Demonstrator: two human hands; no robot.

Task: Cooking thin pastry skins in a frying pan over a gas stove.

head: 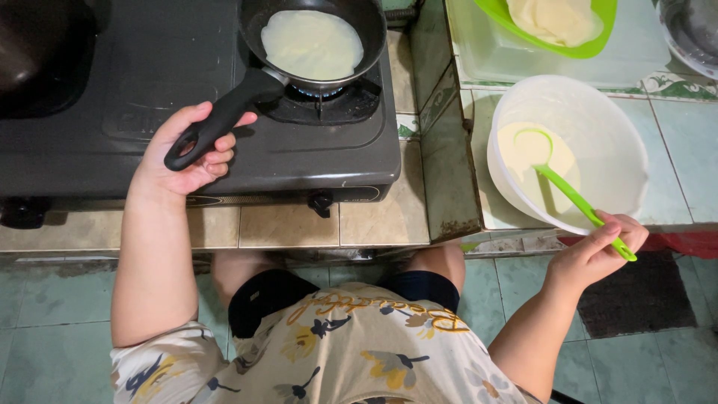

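Patterned shirt fabric (351, 352) filled the bottom of the head view, with our bent knees just beyond it over the green tiled floor (45, 299). Our left hand (183, 153) had its grip clamped around the black handle (221, 123) of the small frying pan (370, 30), which sat on the lit burner (321, 97) of the dark gas stove (224, 157). A thin pale crepe (312, 43) covered most of the pan's base. Our right hand (594, 254) had its grip closed on the end of a green ladle (572, 193), whose bowl rested in the pale batter (532, 161) inside the white mixing bowl (598, 127) on the tiled counter (673, 157). A green plate (553, 41) of finished crepes lay farther back.

We judged several risks. The crepe looked very thin, so with the flame on it could scorch if attention stayed on the batter. The white bowl sat close to the counter's edge; a heavy pull on the ladle could tip it towards the floor. Batter could also drip across the gap between counter and stove. Our left wrist lay close to the hot stove top.
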